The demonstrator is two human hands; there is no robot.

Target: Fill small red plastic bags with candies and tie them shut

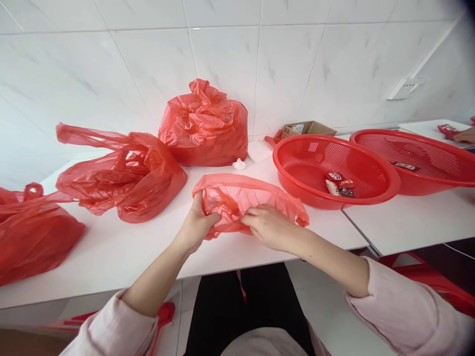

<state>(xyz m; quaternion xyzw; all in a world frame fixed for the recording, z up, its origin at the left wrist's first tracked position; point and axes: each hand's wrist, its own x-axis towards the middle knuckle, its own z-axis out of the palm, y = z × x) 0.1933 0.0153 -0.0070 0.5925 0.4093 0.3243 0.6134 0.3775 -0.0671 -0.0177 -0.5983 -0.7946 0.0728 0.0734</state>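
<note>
A thin red plastic bag (237,195) lies on the white table (122,249) in front of me. My left hand (196,225) pinches its left edge, fingers closed on the plastic. My right hand (267,226) grips the bag's near edge at the middle, fingers curled into the plastic. The bag's mouth bulges upward between the two hands. To the right stands a red mesh basket (367,173) with a few small snack packets (339,184) at its bottom.
Three filled red bags sit on the table: one tied at the back (204,123), one at the left (122,173), one at the far left edge (29,232). A second red basket (419,158), a cardboard box (306,129) and another person's hand (465,134) are at the right.
</note>
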